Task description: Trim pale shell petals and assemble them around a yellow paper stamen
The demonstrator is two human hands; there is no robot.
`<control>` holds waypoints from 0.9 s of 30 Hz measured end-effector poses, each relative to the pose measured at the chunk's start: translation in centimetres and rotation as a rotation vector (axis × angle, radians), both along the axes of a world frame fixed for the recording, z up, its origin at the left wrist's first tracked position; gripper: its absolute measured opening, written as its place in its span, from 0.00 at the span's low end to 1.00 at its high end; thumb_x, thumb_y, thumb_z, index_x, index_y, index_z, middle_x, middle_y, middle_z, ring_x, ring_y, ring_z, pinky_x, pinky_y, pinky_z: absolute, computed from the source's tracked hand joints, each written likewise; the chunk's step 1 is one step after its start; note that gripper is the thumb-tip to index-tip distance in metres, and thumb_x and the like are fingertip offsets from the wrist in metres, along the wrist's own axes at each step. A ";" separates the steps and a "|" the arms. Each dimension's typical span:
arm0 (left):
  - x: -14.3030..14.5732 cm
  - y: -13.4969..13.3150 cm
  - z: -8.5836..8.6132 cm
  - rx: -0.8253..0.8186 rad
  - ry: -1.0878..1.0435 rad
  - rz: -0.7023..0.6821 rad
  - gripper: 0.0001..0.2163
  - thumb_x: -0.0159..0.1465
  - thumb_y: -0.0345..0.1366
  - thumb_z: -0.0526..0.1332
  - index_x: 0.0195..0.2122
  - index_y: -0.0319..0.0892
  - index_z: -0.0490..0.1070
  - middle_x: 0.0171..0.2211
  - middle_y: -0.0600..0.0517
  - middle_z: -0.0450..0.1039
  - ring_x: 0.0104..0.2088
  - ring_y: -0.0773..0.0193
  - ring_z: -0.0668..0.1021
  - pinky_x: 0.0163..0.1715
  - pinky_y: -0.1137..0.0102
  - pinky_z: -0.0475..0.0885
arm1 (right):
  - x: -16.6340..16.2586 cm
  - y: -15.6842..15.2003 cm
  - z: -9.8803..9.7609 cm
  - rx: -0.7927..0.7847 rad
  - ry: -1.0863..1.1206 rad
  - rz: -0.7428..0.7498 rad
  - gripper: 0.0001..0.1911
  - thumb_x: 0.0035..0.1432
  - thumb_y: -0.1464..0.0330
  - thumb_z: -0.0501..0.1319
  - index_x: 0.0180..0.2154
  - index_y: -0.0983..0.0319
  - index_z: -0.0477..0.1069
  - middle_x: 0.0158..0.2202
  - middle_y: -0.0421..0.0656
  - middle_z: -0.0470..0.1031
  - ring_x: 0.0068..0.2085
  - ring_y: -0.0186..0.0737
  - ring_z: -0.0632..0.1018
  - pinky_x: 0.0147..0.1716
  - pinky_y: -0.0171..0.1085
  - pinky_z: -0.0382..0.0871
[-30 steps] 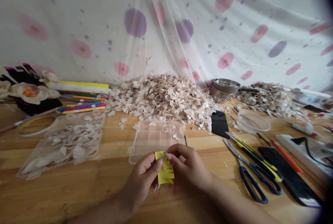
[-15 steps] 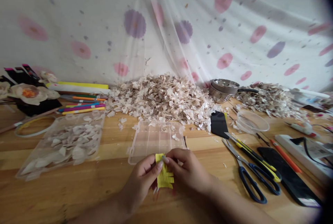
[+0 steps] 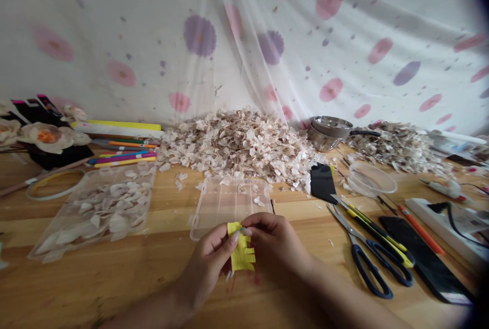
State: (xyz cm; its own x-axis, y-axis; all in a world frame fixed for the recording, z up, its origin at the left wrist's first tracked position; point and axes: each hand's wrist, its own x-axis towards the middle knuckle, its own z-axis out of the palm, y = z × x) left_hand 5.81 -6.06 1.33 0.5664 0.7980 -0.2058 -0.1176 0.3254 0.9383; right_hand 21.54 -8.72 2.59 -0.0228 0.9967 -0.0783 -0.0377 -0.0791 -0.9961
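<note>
A small piece of yellow crepe paper [image 3: 241, 256], with slits cut into its right edge, is held up above the wooden table. My left hand [image 3: 214, 252] pinches it along its left side, thumb in front. At its upper part the fingertips of my right hand [image 3: 275, 240] are closed, close to the left thumb; a small greyish bit shows there, too small to name. Just behind the hands lies a clear plastic compartment box [image 3: 217, 199] with a few flakes on it. Fingers behind the paper are partly hidden.
Behind stands a large heap of pale petal-like flakes [image 3: 244, 140]. On the right lie scissors [image 3: 359, 242], a black-and-yellow cutter [image 3: 378, 232], a phone [image 3: 424, 257] and a power strip [image 3: 451, 227]. A flake-filled tray [image 3: 103, 207] and markers [image 3: 126, 155] are on the left.
The hands and the yellow crepe paper have risen very slightly, the grip looking much the same. The whole view has shifted a little to the right.
</note>
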 end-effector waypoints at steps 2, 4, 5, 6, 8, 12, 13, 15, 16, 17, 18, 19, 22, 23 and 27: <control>0.0 0.0 0.0 -0.007 -0.001 0.001 0.20 0.54 0.52 0.62 0.34 0.37 0.72 0.18 0.56 0.63 0.16 0.73 0.63 0.14 0.79 0.57 | 0.0 0.0 0.0 -0.038 0.060 -0.010 0.07 0.49 0.66 0.66 0.31 0.62 0.76 0.27 0.39 0.74 0.28 0.33 0.73 0.32 0.33 0.66; 0.0 -0.1 0.0 -0.012 -0.004 0.002 0.20 0.54 0.52 0.62 0.33 0.37 0.72 0.18 0.56 0.62 0.16 0.74 0.63 0.14 0.79 0.57 | 0.0 0.0 0.2 -0.070 0.068 -0.020 0.07 0.47 0.66 0.66 0.30 0.62 0.77 0.26 0.39 0.75 0.27 0.33 0.72 0.31 0.34 0.66; 0.0 -0.1 0.0 -0.017 -0.006 0.004 0.20 0.53 0.52 0.63 0.32 0.37 0.71 0.18 0.56 0.62 0.16 0.74 0.63 0.14 0.79 0.57 | 0.0 0.0 0.3 -0.075 0.051 -0.025 0.06 0.46 0.66 0.66 0.29 0.62 0.78 0.25 0.39 0.75 0.27 0.32 0.72 0.31 0.33 0.65; 0.0 0.0 0.0 -0.023 -0.011 0.005 0.19 0.53 0.52 0.63 0.32 0.37 0.72 0.18 0.56 0.62 0.17 0.74 0.63 0.14 0.79 0.57 | 0.0 0.0 0.5 -0.071 0.024 -0.029 0.06 0.46 0.66 0.66 0.28 0.62 0.78 0.25 0.39 0.75 0.26 0.32 0.72 0.30 0.33 0.65; 0.0 0.0 0.0 -0.034 -0.020 0.004 0.20 0.53 0.52 0.63 0.33 0.38 0.72 0.19 0.56 0.63 0.17 0.73 0.64 0.14 0.79 0.57 | 0.0 0.0 0.9 -0.053 -0.030 -0.039 0.05 0.46 0.68 0.65 0.27 0.63 0.77 0.23 0.39 0.74 0.26 0.31 0.71 0.29 0.32 0.64; 0.0 0.0 0.1 -0.040 -0.009 -0.006 0.20 0.53 0.52 0.63 0.33 0.37 0.72 0.19 0.55 0.64 0.17 0.73 0.64 0.14 0.79 0.56 | -0.1 0.0 1.2 -0.049 -0.082 -0.056 0.05 0.47 0.69 0.63 0.25 0.63 0.76 0.21 0.38 0.71 0.24 0.30 0.69 0.27 0.31 0.62; 0.0 0.0 0.1 -0.038 -0.004 -0.008 0.20 0.53 0.52 0.63 0.33 0.37 0.72 0.18 0.56 0.63 0.17 0.73 0.64 0.14 0.79 0.56 | -0.1 0.0 1.1 -0.050 -0.091 -0.062 0.05 0.48 0.69 0.63 0.25 0.64 0.75 0.21 0.37 0.71 0.24 0.30 0.68 0.26 0.31 0.62; -0.1 0.0 0.0 -0.032 0.001 -0.009 0.20 0.53 0.52 0.63 0.33 0.37 0.71 0.18 0.56 0.62 0.17 0.74 0.63 0.14 0.79 0.57 | -0.2 0.0 1.0 -0.053 -0.100 -0.075 0.05 0.48 0.69 0.63 0.24 0.64 0.74 0.21 0.37 0.70 0.24 0.30 0.68 0.26 0.31 0.62; -0.1 0.0 0.0 -0.026 0.004 -0.009 0.20 0.53 0.52 0.62 0.33 0.37 0.71 0.18 0.57 0.62 0.17 0.74 0.63 0.14 0.79 0.57 | -0.2 0.0 0.9 -0.055 -0.103 -0.079 0.05 0.48 0.69 0.62 0.24 0.64 0.74 0.21 0.37 0.71 0.24 0.30 0.68 0.26 0.31 0.62; -0.1 0.0 0.0 -0.020 0.009 -0.011 0.20 0.54 0.52 0.62 0.33 0.37 0.71 0.18 0.57 0.62 0.17 0.74 0.63 0.14 0.79 0.57 | -0.2 0.0 0.9 -0.060 -0.107 -0.080 0.04 0.48 0.69 0.62 0.25 0.63 0.74 0.21 0.37 0.71 0.24 0.30 0.68 0.26 0.31 0.63; -0.1 0.0 0.0 -0.011 0.013 -0.013 0.20 0.54 0.52 0.62 0.33 0.37 0.71 0.18 0.57 0.62 0.17 0.74 0.63 0.14 0.79 0.57 | -0.3 0.0 0.9 -0.066 -0.111 -0.080 0.04 0.48 0.69 0.62 0.25 0.63 0.74 0.21 0.38 0.71 0.24 0.30 0.69 0.26 0.31 0.63; -0.2 0.0 0.0 -0.002 0.017 -0.015 0.19 0.55 0.52 0.62 0.32 0.37 0.70 0.18 0.57 0.62 0.17 0.74 0.63 0.15 0.79 0.57 | -0.3 -0.1 0.9 -0.071 -0.118 -0.080 0.04 0.48 0.69 0.62 0.26 0.63 0.75 0.21 0.38 0.72 0.24 0.30 0.69 0.26 0.31 0.63; -0.2 0.0 0.0 0.016 0.017 -0.016 0.18 0.55 0.51 0.61 0.31 0.37 0.70 0.18 0.56 0.62 0.17 0.73 0.63 0.15 0.79 0.57 | -0.3 -0.1 1.1 -0.086 -0.139 -0.077 0.04 0.48 0.70 0.62 0.27 0.63 0.76 0.22 0.38 0.73 0.24 0.31 0.70 0.26 0.32 0.64; -0.2 -0.1 0.0 0.019 0.016 -0.016 0.18 0.56 0.51 0.61 0.31 0.37 0.70 0.18 0.56 0.63 0.17 0.73 0.63 0.15 0.79 0.58 | -0.3 -0.1 1.3 -0.088 -0.143 -0.074 0.04 0.48 0.70 0.62 0.27 0.63 0.76 0.21 0.38 0.73 0.24 0.31 0.70 0.26 0.32 0.64; -0.2 -0.1 0.0 0.020 0.022 -0.014 0.18 0.56 0.50 0.61 0.32 0.37 0.70 0.19 0.56 0.63 0.17 0.73 0.64 0.15 0.78 0.58 | -0.2 -0.1 1.2 -0.082 -0.134 -0.059 0.05 0.49 0.68 0.63 0.26 0.63 0.75 0.21 0.39 0.72 0.25 0.32 0.70 0.26 0.32 0.64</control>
State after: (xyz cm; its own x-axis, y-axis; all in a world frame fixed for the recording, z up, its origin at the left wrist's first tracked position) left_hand 5.62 -6.17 1.33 0.5731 0.7941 -0.2025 -0.0927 0.3083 0.9467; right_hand 21.34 -8.81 3.77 0.0513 0.9861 -0.1583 0.0877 -0.1623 -0.9828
